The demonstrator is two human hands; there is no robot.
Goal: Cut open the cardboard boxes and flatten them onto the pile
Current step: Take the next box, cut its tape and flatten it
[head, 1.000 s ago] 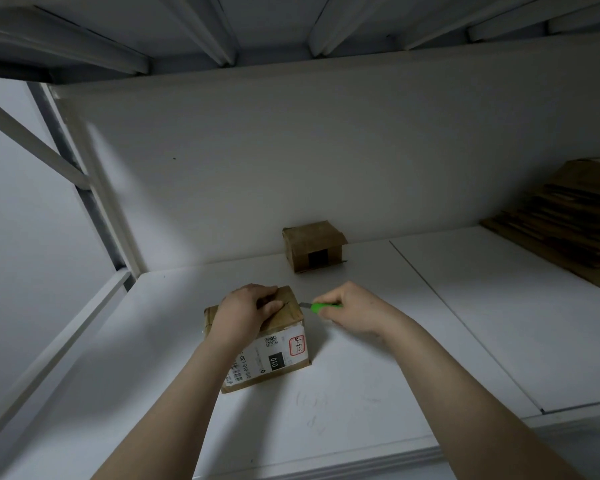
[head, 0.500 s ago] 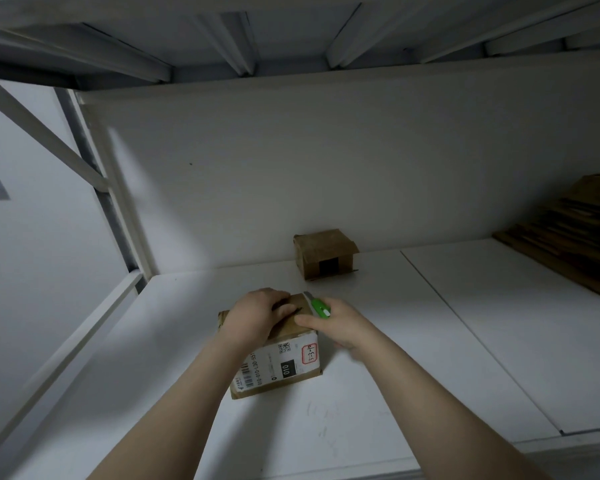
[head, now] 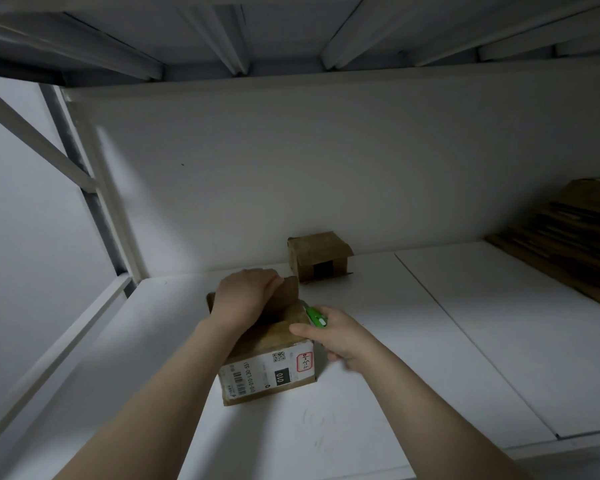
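The near cardboard box (head: 274,372) sits on the white shelf (head: 430,341), directly under both hands. Its front face carries a white shipping label (head: 257,372) with a barcode, a small QR code, the line "010-010-L30-551" and a black patch reading "010". Beside that is a red-bordered sticker with red handwriting too small to read.

The left hand (head: 246,299) grips a brown top flap (head: 290,292) that stands upright. Its fingers are curled over the flap's far edge and mostly hidden behind it. The right hand (head: 340,341) holds a green plastic cutter (head: 314,315), fingers wrapped round the handle. Its thumb lies stretched along the box's top right edge. The cutter's tip points at the foot of the flap, just beyond the thumb.

Past the left fingers, against the back panel, stands a second small box (head: 317,256) of plain creased cardboard with a dark square on its front. Well right of the right fingers lies a pile of flattened cardboard (head: 565,237), its layered edges showing.
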